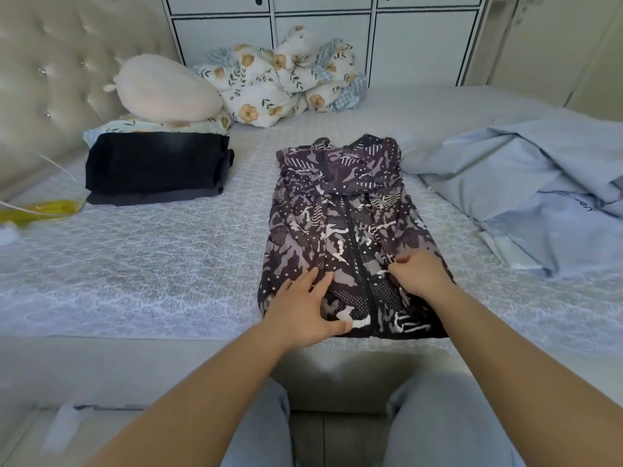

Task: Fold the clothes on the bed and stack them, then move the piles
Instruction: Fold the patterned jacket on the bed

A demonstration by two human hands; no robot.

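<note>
Jacket (350,237): lying centre frame on the bed (151,257), sleeves folded in.
Left hand (303,308): pressing hem, fingers flat.
Right hand (421,274): pinching sleeve.
Dark pile (155,168): sitting upper left.

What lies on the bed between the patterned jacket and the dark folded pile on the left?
Nothing visible: only bare mattress cover separates the patterned jacket from the dark folded pile. The left hand and right hand are on the jacket.

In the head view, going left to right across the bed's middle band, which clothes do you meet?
Dark folded pile → patterned zip jacket with left hand and right hand on it → pale blue crumpled garment.
</note>
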